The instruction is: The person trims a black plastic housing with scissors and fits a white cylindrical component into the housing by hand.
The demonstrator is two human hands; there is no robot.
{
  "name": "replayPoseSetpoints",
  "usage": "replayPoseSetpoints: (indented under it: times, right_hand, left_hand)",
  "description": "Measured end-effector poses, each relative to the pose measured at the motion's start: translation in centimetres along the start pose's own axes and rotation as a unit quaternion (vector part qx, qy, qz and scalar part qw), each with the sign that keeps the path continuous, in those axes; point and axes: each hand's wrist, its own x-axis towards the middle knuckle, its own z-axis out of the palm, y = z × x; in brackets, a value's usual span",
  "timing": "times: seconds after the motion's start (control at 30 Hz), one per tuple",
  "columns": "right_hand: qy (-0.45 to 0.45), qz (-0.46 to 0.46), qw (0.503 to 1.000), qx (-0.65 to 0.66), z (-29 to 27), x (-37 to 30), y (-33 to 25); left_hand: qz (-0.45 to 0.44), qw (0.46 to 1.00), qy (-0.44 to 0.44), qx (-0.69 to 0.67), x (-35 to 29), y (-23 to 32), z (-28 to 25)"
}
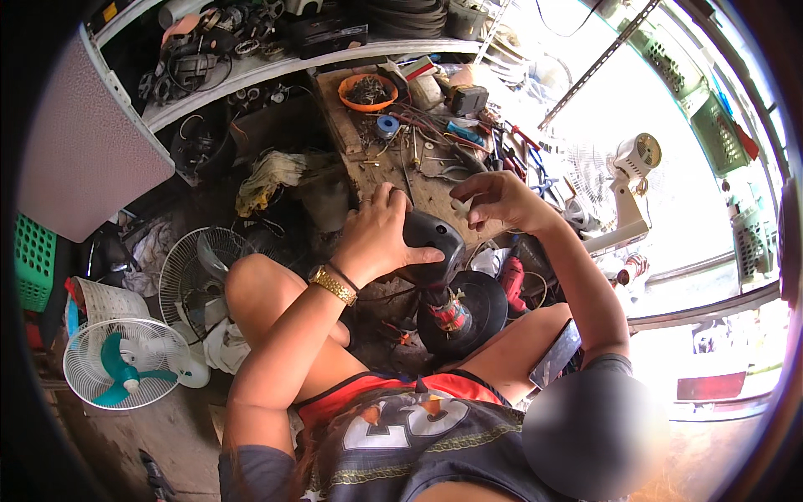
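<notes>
My left hand (381, 233) is wrapped over a black fan motor housing (441, 238), its thumb lying across the near side. Beneath the housing is a short stand with bundled red wires (450, 314) around it, above a round black base (485, 309) between my legs. Just right of the housing my right hand (504, 203) is raised, thumb and fingers pinched on a small white piece (459, 206). The piece is too small to name. A gold watch (332, 285) is on my left wrist.
A wooden workbench (343, 125) ahead holds an orange bowl (368, 90) of small metal parts, a blue tape roll (386, 126) and several pliers. A red drill (512, 283) lies beside the base. Fans with wire guards (125, 364) stand at left; a white fan (631, 167) is at right.
</notes>
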Motion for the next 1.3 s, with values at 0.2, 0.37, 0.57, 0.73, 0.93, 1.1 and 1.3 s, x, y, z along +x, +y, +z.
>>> replayPoseSetpoints:
  times: [0.2, 0.37, 0.57, 0.73, 0.93, 1.1, 1.3]
  right_hand:
    - [0.026, 0.028, 0.989, -0.140, 2.3, 1.0, -1.3]
    - [0.035, 0.037, 0.980, -0.191, 3.0, 1.3, -0.8]
    - [0.046, 0.008, 0.955, -0.294, 4.3, 1.5, -2.3]
    - [0.047, -0.101, 0.895, -0.433, 5.7, 1.2, -2.6]
    - [0.111, -0.085, 0.887, -0.440, 7.1, -0.3, -1.6]
    - [0.089, -0.077, 0.879, -0.462, 6.6, -0.3, -1.5]
    - [-0.104, -0.019, 0.848, -0.520, 4.2, 1.8, -5.3]
  left_hand:
    - [-0.019, 0.999, -0.035, 0.006, -0.1, 0.3, -0.6]
    - [-0.021, 0.999, -0.037, 0.003, 0.1, 0.4, -0.7]
    - [-0.028, 0.999, -0.028, 0.008, -0.1, 0.5, -0.8]
    - [-0.034, 0.999, -0.036, 0.017, -0.1, 0.7, -0.7]
    - [-0.027, 0.998, -0.038, 0.029, 0.1, 1.5, -0.9]
    - [-0.033, 0.998, -0.054, 0.032, 0.1, 1.7, -0.9]
    - [-0.011, 0.998, -0.022, 0.054, 0.0, 1.3, -0.5]
